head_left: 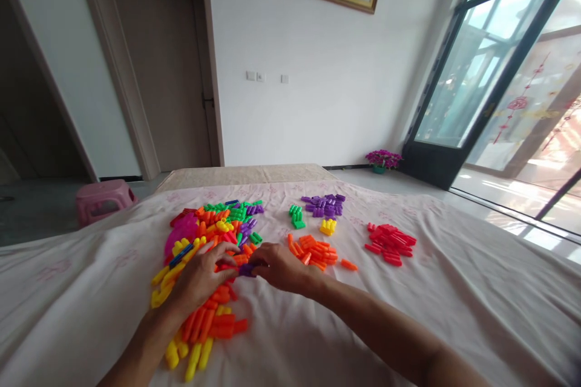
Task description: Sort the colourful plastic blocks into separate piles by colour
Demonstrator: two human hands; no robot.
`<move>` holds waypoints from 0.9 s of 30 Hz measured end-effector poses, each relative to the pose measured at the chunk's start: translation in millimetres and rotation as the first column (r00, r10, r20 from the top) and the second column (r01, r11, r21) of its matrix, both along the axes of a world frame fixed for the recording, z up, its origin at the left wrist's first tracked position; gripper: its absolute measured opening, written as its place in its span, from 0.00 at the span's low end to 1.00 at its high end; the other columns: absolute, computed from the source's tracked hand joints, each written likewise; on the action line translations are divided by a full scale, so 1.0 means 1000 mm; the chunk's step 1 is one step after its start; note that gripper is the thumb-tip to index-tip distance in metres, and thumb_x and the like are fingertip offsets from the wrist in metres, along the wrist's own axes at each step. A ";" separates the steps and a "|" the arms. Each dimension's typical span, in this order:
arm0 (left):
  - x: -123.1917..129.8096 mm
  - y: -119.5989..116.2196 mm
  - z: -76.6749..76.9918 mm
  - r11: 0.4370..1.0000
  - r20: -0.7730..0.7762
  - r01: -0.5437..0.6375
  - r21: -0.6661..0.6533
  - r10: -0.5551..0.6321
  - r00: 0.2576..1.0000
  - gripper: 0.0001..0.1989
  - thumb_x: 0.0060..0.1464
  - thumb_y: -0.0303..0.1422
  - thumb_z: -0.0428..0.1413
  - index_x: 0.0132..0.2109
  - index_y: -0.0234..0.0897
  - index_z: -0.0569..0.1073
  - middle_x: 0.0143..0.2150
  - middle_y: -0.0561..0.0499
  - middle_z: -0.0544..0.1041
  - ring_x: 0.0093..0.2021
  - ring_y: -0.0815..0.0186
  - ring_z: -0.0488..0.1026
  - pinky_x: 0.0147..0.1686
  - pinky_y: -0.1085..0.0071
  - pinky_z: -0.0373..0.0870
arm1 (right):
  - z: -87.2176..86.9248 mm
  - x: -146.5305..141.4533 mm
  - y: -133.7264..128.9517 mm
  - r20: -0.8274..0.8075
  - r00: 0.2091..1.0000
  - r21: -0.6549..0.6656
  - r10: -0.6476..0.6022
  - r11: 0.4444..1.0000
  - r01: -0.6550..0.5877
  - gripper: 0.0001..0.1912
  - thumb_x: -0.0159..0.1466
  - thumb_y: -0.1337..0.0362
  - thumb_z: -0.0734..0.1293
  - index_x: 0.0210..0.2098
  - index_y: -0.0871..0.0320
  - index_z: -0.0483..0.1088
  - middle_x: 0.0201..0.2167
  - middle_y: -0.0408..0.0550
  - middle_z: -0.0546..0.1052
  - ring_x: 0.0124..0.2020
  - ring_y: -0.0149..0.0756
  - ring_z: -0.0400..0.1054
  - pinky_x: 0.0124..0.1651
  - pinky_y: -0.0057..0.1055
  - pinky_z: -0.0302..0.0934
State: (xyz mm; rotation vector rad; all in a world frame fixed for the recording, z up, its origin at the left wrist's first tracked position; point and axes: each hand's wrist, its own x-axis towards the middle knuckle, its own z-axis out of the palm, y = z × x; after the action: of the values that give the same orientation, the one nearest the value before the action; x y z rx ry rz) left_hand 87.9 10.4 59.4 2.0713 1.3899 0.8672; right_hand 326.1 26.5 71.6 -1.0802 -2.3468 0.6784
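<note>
A large mixed pile of small tubular plastic pieces (200, 320) in orange, yellow, red, green, purple and blue lies on the cloth ahead of me. My left hand (211, 269) reaches over the pile, thumb and index finger coming together at the left end of a purple plastic piece (246, 269). From the other side my right hand (281, 267) pinches the same piece, its fingertips partly hidden. Just beyond the right hand are loose orange pieces (315, 252). A bright pink rounded object (184, 230) shows among the pieces at the pile's left.
Farther right on the pale flowered cloth (363, 314) sit groups of red pieces (391, 243), purple pieces (324, 205), green pieces (296, 216) and yellow pieces (327, 227). A pink stool (106, 199) stands beyond the left edge. Potted flowers (384, 159) stand near the glass door (481, 72).
</note>
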 end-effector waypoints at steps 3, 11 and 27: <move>-0.004 0.002 -0.004 1.000 0.023 -0.005 0.014 0.005 1.000 0.20 0.53 0.34 0.62 0.54 0.42 0.77 0.41 0.49 0.86 0.48 0.57 0.82 0.55 0.59 0.74 | 0.001 0.025 0.012 0.002 0.995 0.026 -0.098 0.995 0.098 0.08 0.62 0.70 0.71 0.40 0.56 0.82 0.37 0.45 0.82 0.38 0.34 0.74 0.41 0.26 0.62; -0.035 0.011 0.006 0.931 0.153 -0.272 0.242 0.240 0.959 0.22 0.61 0.48 0.56 0.55 0.41 0.77 0.51 0.46 0.84 0.53 0.56 0.81 0.57 0.61 0.73 | 0.011 0.147 0.095 -0.008 0.804 0.080 -0.594 0.801 0.593 0.11 0.62 0.66 0.67 0.39 0.59 0.83 0.30 0.44 0.81 0.31 0.33 0.71 0.33 0.26 0.57; -0.126 0.026 -0.050 0.684 -0.152 -0.722 -0.103 0.707 0.691 0.30 0.64 0.49 0.45 0.63 0.37 0.75 0.60 0.38 0.80 0.56 0.47 0.78 0.51 0.59 0.71 | -0.010 0.049 0.119 0.073 0.916 0.111 -0.396 0.915 0.387 0.17 0.63 0.70 0.67 0.50 0.55 0.81 0.43 0.47 0.85 0.45 0.39 0.79 0.49 0.29 0.68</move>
State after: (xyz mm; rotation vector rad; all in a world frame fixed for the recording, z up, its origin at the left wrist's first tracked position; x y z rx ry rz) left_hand -38.3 36.6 9.9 1.4304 2.3169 0.8991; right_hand 374.6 145.4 61.8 -1.5092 -2.1149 0.3694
